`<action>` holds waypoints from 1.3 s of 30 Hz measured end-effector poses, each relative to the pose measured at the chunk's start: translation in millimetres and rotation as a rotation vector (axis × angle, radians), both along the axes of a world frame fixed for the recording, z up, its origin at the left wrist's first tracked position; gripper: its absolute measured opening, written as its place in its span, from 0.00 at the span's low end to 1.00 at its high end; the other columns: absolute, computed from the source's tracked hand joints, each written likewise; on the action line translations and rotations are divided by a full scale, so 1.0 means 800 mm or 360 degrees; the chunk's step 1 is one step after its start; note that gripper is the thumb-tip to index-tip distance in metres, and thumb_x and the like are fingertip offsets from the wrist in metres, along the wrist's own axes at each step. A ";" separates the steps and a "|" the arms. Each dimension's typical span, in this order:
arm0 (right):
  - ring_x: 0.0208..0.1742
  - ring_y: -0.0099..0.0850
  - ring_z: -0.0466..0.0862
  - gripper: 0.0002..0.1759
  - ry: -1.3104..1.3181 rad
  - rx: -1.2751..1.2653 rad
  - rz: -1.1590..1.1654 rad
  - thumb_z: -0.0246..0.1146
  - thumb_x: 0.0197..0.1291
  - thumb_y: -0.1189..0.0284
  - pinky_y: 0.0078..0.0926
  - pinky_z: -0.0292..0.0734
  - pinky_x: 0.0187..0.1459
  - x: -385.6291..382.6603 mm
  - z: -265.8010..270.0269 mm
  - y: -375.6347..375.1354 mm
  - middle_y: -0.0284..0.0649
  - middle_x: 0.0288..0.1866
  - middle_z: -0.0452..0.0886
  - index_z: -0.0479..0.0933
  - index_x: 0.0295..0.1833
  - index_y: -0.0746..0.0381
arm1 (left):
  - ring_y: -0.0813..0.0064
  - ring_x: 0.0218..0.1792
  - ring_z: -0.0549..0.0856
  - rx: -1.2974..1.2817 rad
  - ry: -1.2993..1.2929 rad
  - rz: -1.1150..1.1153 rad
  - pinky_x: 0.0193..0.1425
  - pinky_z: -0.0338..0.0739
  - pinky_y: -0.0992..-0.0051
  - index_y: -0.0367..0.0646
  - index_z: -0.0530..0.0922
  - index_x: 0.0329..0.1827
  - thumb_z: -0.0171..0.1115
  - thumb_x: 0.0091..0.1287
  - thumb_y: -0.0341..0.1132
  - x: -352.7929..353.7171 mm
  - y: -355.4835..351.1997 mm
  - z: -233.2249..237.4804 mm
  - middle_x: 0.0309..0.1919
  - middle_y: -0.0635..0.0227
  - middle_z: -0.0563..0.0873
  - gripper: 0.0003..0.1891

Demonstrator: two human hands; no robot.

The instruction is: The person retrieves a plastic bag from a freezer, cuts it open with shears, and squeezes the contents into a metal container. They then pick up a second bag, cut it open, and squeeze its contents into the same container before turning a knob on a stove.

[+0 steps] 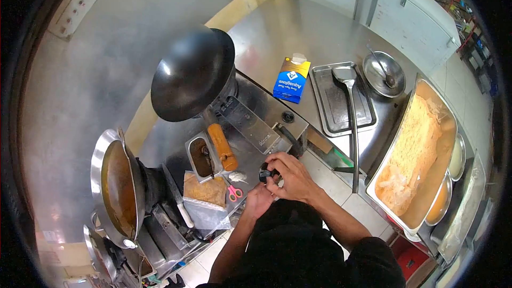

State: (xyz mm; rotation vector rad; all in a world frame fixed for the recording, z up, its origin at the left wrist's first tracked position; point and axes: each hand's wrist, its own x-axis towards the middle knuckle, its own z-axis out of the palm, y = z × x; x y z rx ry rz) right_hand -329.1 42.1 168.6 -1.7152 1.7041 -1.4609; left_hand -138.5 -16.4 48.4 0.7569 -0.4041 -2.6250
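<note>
My right hand (290, 177) is bent over a small black round thing (264, 172), with its fingers curled at the edge. That piece resembles the black stove knob (288, 116) farther up the counter, but I cannot tell its exact kind. Close below and touching the right hand is my left hand (260, 201), its fingers partly hidden. To the left of both hands lie pink-handled scissors (234, 193) and a plastic bag of brownish food (205, 190). An orange-brown bottle (222, 146) lies beside a metal container (195, 154) of dark sauce.
A black wok (186, 77) stands upper left, a pan of brown liquid (96, 168) lower left, near a knife (184, 210). On the right are a blue-yellow Aquaglove box (291, 81), a tray (326, 122) with a long-handled spatula (351, 101), a steel bowl (376, 88) and a breading tub (453, 120).
</note>
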 end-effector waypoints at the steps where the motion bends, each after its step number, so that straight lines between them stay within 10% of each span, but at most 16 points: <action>1: 0.50 0.46 0.81 0.15 0.0003 -0.0005 -0.0038 0.69 0.51 0.75 0.37 0.79 0.49 -0.003 -0.011 -0.001 0.45 0.52 0.77 0.73 0.43 0.65 | 0.69 0.60 0.78 -0.0013 -0.0072 0.0045 0.68 0.70 0.63 0.44 0.72 0.61 0.54 0.76 0.42 0.001 -0.004 -0.009 0.58 0.66 0.80 0.17; 7: 0.50 0.47 0.81 0.15 -0.0144 0.0106 -0.0332 0.69 0.54 0.76 0.37 0.79 0.48 -0.015 -0.124 -0.008 0.47 0.51 0.75 0.74 0.45 0.67 | 0.72 0.51 0.82 -0.1150 -0.0910 0.0153 0.58 0.77 0.67 0.41 0.73 0.54 0.56 0.77 0.39 -0.020 -0.038 -0.011 0.51 0.65 0.83 0.12; 13: 0.45 0.44 0.84 0.12 -0.0343 0.0146 -0.0494 0.66 0.61 0.78 0.34 0.79 0.45 -0.018 -0.208 -0.025 0.48 0.47 0.76 0.74 0.49 0.69 | 0.53 0.69 0.71 -0.2903 -0.1361 -0.0139 0.74 0.63 0.58 0.39 0.69 0.67 0.45 0.80 0.35 -0.079 -0.096 0.040 0.67 0.53 0.73 0.18; 22: 0.42 0.43 0.84 0.12 -0.0377 -0.0002 -0.0443 0.68 0.60 0.78 0.34 0.80 0.43 -0.017 -0.216 -0.039 0.47 0.45 0.78 0.74 0.47 0.69 | 0.51 0.78 0.55 -0.3250 -0.1484 -0.0503 0.81 0.43 0.51 0.39 0.61 0.75 0.39 0.80 0.37 -0.119 -0.139 0.020 0.76 0.52 0.60 0.23; 39: 0.42 0.51 0.81 0.11 -0.0120 0.0073 -0.0480 0.68 0.57 0.79 0.43 0.79 0.42 -0.002 -0.224 -0.050 0.49 0.44 0.76 0.74 0.43 0.67 | 0.54 0.79 0.53 -0.3253 -0.1477 -0.0550 0.81 0.42 0.52 0.40 0.59 0.76 0.39 0.79 0.35 -0.114 -0.140 0.013 0.78 0.55 0.57 0.24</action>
